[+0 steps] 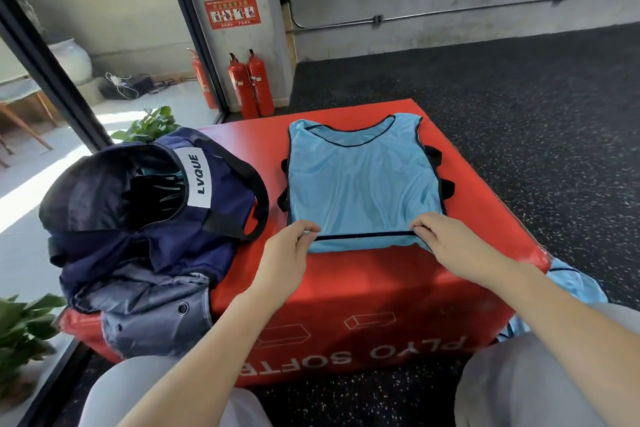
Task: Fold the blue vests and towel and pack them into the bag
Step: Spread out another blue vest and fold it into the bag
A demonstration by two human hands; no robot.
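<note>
Right now, seen from the head camera, a light blue mesh vest with dark piping (pixel 360 180) lies spread flat on top of a red padded vinyl box (pixel 363 288), its neckline pointing away from the person and its bottom hem nearest them. Both hands are at that hem: the left hand (pixel 287 253) pinches the hem's left corner between thumb and curled fingers, and the right hand (pixel 450 243) pinches the right corner the same way, so the dark edging runs taut between them. The fabric looks thin and slightly glossy, with soft creases fanning up from the grip points, and black elastic straps stick out at each side. Just to the left of the vest, also on the box, sits one navy blue fabric duffel bag (pixel 156 211) with black webbing handles and a white label; its mouth gapes open and it slumps softly over the box's left edge. A second piece of light blue cloth (pixel 575 284) hangs off the right side of the box near the person's right forearm; I cannot tell what it is. Two red fire extinguishers (pixel 251 83) stand against the wall beyond, on dark speckled rubber flooring (pixel 519 97).
</note>
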